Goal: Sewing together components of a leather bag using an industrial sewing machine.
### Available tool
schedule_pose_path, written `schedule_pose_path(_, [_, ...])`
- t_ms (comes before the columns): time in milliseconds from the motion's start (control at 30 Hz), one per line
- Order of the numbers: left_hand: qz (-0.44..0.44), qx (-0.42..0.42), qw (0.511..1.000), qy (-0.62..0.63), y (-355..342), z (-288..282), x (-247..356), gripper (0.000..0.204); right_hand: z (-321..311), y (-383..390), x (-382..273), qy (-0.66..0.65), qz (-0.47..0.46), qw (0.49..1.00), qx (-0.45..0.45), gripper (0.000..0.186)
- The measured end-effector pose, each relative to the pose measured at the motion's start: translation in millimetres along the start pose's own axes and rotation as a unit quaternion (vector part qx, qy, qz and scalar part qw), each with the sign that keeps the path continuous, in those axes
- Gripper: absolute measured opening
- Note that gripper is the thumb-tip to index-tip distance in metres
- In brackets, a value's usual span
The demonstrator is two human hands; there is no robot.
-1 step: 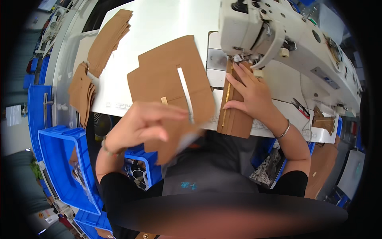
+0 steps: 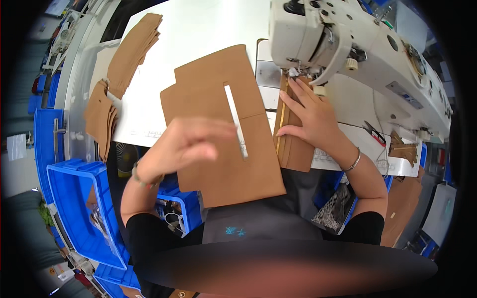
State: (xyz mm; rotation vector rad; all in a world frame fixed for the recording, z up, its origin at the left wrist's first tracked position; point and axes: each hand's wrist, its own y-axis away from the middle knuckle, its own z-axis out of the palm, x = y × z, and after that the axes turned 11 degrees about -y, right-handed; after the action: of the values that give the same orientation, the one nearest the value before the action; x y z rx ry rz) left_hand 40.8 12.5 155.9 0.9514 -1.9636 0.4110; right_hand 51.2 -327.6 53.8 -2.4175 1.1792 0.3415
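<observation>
A large flat brown panel (image 2: 218, 174) with a long narrow slot lies left of the sewing machine (image 2: 343, 39), its near end reaching past the table edge above my apron. Over the panel's left part hovers my left hand (image 2: 191, 141), slightly blurred, fingers stretched and thumb apart, nothing seen in it. My right hand (image 2: 313, 116) rests with spread fingers on a narrower brown piece (image 2: 298, 156) that has a yellow-gold strip along its left side. The far end of that piece is under the machine's needle area, where my fingertips come close to the presser foot.
Stacks of brown pieces (image 2: 130, 54) lie at the table's left. Red-handled snips (image 2: 376, 134) and brown scraps (image 2: 402, 150) are on the right. Blue bins (image 2: 82, 208) stand below the table at left, and another brown sheet (image 2: 405, 208) hangs at lower right.
The brown panel's near end, blurred and bent before, now lies flat and spread out. A small tan tab on it is no longer visible. My right hand stays in place on the narrow piece.
</observation>
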Motion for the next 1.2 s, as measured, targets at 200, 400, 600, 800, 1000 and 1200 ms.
schedule_pose_path(200, [-0.113,0.182,0.953,-0.215,-114,6,-74,0.039,0,0,1,-0.008,-0.013,1.000,0.009,0.083])
schedule_pose_path(400, [-0.119,0.180,0.947,-0.236,-122,-13,-86,0.027,4,0,4,0.028,-0.016,0.999,0.008,0.068])
schedule_pose_path(600, [0.145,0.111,0.978,0.102,-88,24,-37,0.017,4,1,2,-0.004,-0.016,1.000,0.010,0.062])
schedule_pose_path(800, [0.214,0.211,0.950,-0.086,-123,91,-6,0.034,8,-1,8,-0.002,-0.023,0.999,0.029,0.068])
schedule_pose_path(1000, [0.229,0.172,0.914,-0.287,-104,92,-31,0.060,8,6,9,-0.072,-0.031,0.997,0.003,0.070])
schedule_pose_path(1200, [0.129,0.098,0.928,-0.334,-102,105,-35,0.055,6,5,8,-0.030,-0.050,0.998,0.014,0.063])
